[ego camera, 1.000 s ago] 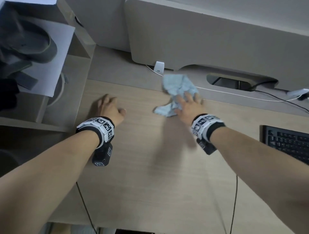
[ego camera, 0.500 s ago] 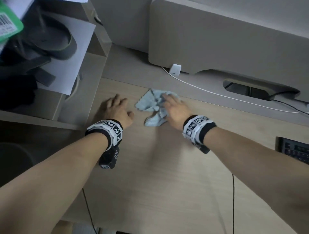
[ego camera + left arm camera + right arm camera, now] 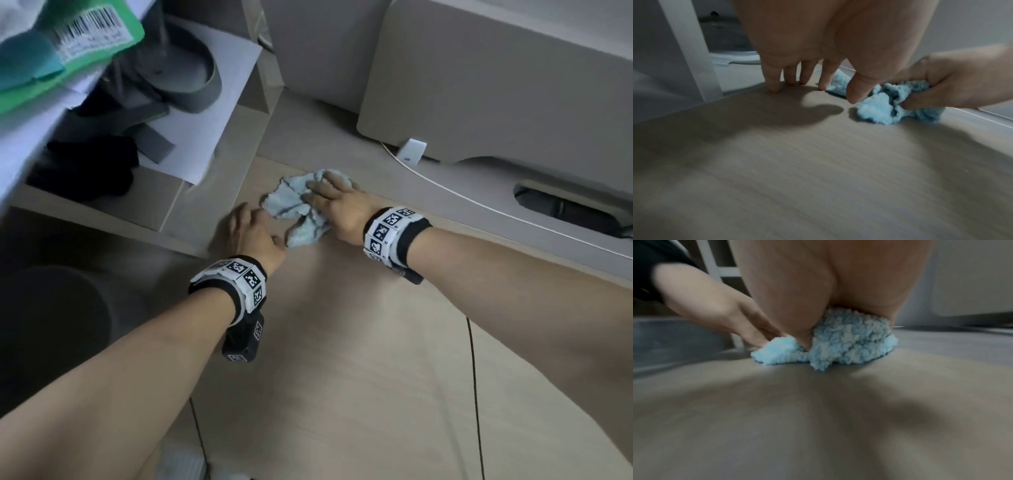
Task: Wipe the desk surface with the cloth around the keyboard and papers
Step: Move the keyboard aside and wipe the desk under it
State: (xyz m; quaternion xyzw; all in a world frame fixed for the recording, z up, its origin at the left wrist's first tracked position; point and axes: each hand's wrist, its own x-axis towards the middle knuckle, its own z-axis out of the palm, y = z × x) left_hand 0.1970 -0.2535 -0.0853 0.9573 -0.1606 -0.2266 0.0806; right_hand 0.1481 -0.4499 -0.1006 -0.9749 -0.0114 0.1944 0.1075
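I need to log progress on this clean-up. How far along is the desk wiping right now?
Under way. The right hand presses the bunched blue cloth onto the desk at its far left corner, by the shelf unit. The left hand rests its fingertips on the wood beside the cloth. Nothing shows which parts are already wiped. Keyboard and papers are out of view, so wiping around them seems still to come.

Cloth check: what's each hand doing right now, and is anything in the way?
Right hand grips blue cloth on desk. Left hand open, fingertips on desk beside cloth. White cable lies just behind.
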